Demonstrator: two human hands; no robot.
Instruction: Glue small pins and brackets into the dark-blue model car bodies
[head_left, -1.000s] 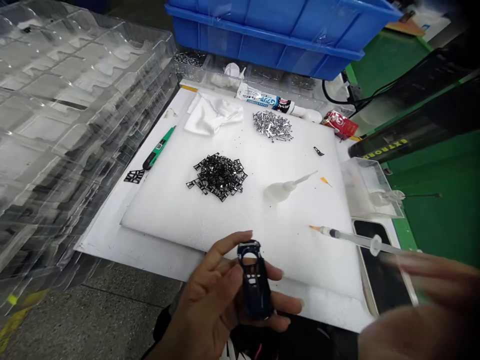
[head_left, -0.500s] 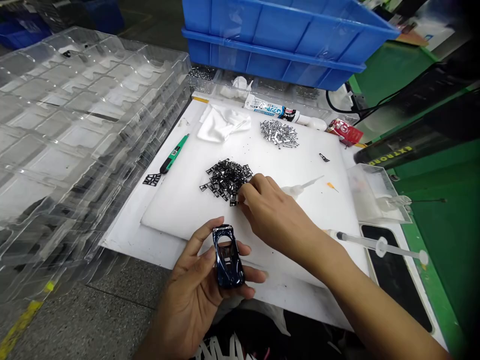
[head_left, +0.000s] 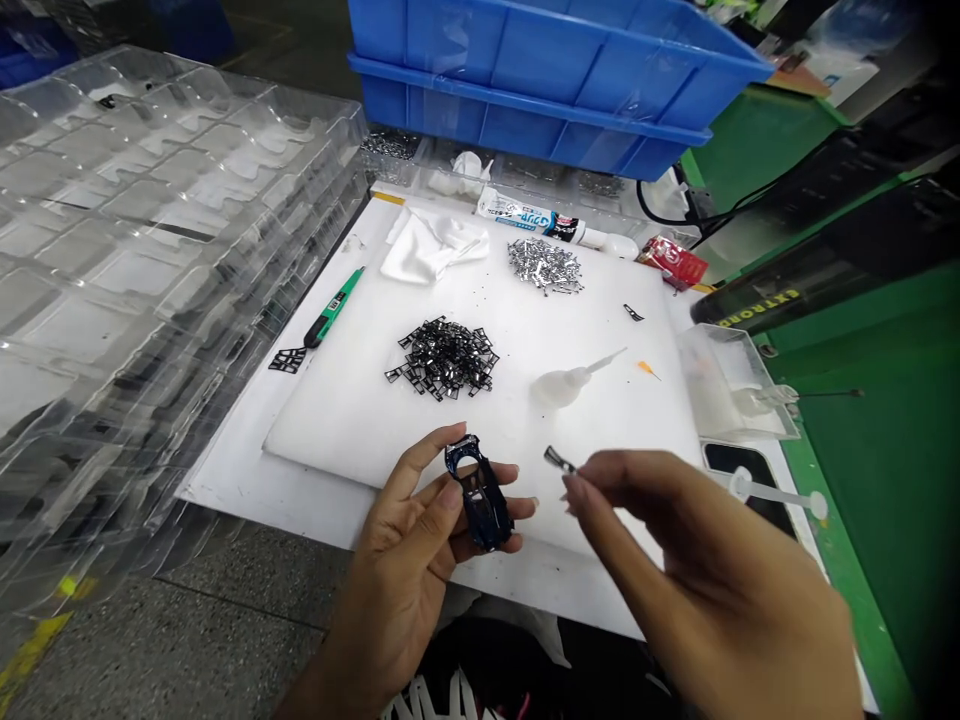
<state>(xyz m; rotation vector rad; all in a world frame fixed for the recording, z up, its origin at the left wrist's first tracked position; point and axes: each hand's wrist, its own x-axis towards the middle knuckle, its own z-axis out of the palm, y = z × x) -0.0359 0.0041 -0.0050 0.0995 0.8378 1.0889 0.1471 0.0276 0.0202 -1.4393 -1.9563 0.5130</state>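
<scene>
My left hand [head_left: 409, 540] is closed round a small dark blue toy car body [head_left: 489, 508], with its window openings facing up. To the right of it, my right hand [head_left: 675, 540] pinches a small black frame-like part [head_left: 557, 459] between thumb and forefinger, apart from the car body. Beyond both hands lies a heap of similar black parts [head_left: 448, 358] on the white foam pad [head_left: 337, 420]. Behind that heap is a pile of small silvery parts [head_left: 546, 266]. A white dropper bottle [head_left: 562, 386] with a thin nozzle lies on the pad.
Stacked clear plastic trays [head_left: 150, 250] stand at the left. Near the pad's left edge is a green cutter [head_left: 334, 308]. A white cloth [head_left: 433, 246], a glue tube [head_left: 529, 216] and blue bins [head_left: 540, 90] are at the back. A syringe [head_left: 780, 494] overlies a phone [head_left: 750, 480] at right.
My right hand has moved from the black heap toward me and to the right, with one black part in its pinch. The car body has tilted slightly in my left hand.
</scene>
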